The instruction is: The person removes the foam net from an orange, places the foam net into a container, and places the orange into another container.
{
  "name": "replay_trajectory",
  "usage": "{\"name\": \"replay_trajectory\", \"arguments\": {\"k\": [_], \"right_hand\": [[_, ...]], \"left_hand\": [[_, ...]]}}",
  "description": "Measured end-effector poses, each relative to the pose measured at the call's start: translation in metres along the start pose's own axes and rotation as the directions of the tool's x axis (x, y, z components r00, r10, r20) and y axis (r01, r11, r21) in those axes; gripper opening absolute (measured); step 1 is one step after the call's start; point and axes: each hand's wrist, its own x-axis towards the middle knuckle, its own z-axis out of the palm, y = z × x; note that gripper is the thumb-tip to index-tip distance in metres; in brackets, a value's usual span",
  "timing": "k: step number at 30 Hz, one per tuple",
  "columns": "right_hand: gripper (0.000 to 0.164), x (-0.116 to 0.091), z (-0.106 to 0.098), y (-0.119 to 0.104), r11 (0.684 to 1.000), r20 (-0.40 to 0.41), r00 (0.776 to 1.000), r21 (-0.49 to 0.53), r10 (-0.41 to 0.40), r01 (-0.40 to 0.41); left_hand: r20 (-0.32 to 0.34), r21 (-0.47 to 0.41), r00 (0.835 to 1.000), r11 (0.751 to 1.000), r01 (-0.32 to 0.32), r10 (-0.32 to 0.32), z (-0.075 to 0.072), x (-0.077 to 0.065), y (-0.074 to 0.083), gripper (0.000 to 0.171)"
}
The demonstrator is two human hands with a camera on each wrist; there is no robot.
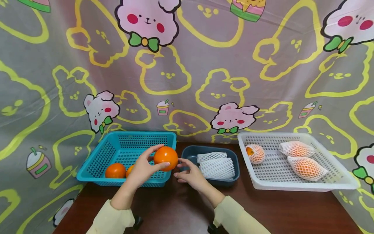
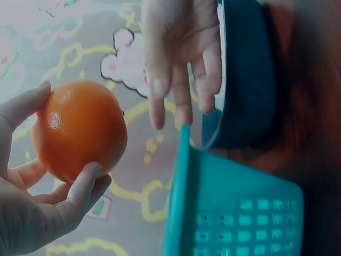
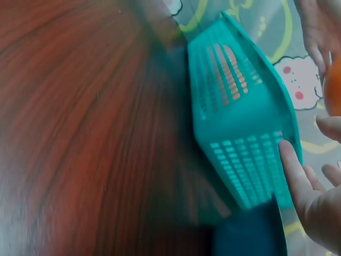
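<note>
My left hand (image 1: 143, 168) grips a shiny round orange (image 1: 166, 158), thumb on one side and fingers on the other, raised over the right end of the teal basket (image 1: 99, 181). The left wrist view shows the same orange (image 2: 80, 130) held by the fingertips. Close to its right side is my right hand (image 1: 191, 175), fingers loosely extended and holding nothing. In the right wrist view, the right hand's fingers (image 3: 290, 165) point toward the orange (image 3: 333, 88). More oranges (image 1: 115, 170) lie inside the teal basket, one partly hidden behind the left wrist.
A dark blue tray (image 1: 237, 170) in the middle holds white foam net sleeves (image 1: 217, 167). On the right, a white basket (image 1: 304, 187) contains several fruits in foam nets (image 1: 306, 168). All stand on a dark brown table (image 1: 175, 208) against a patterned cloth (image 1: 187, 65).
</note>
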Motion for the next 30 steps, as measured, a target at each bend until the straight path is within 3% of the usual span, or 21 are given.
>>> {"name": "replay_trajectory", "arguments": {"k": [8,17,30], "right_hand": [[0.070,0.005,0.019,0.004,0.998,0.012,1.000,0.065,0.027,-0.028],[0.076,0.005,0.033,0.011,0.988,0.000,1.000,0.153,0.008,-0.008],[0.078,0.006,0.042,0.004,0.962,-0.095,0.988,0.258,0.120,-0.092]], "left_hand": [[-0.055,0.132,0.998,0.991,0.028,-0.021,-0.009,0.014,-0.025,0.069],[-0.067,0.337,0.998,0.941,0.039,-0.018,-0.003,0.023,-0.058,0.071],[0.045,0.469,0.993,0.880,0.076,-0.110,0.004,0.030,-0.072,0.068]]}}
